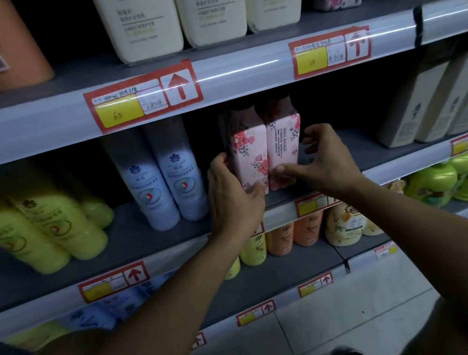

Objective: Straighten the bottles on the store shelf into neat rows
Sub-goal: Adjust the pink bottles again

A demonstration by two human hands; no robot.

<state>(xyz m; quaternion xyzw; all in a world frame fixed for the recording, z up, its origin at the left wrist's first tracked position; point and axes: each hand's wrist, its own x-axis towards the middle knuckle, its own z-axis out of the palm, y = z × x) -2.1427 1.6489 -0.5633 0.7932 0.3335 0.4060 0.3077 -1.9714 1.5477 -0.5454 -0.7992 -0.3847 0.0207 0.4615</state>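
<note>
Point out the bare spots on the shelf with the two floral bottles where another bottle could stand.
Bare shelf lies right of the floral bottles, up to the beige cartons. A narrower gap separates them from the blue bottles; the left hand fills it. Far left, yellow bottles crowd the shelf.

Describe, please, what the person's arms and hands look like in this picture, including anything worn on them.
Both arms are bare from the lower edge of the picture up to the wrists: no sleeves show. The left hand and right hand wear no gloves, and no rings, watch or bracelet can be seen. The fingernails look short; the dim light hides finer detail.
</note>
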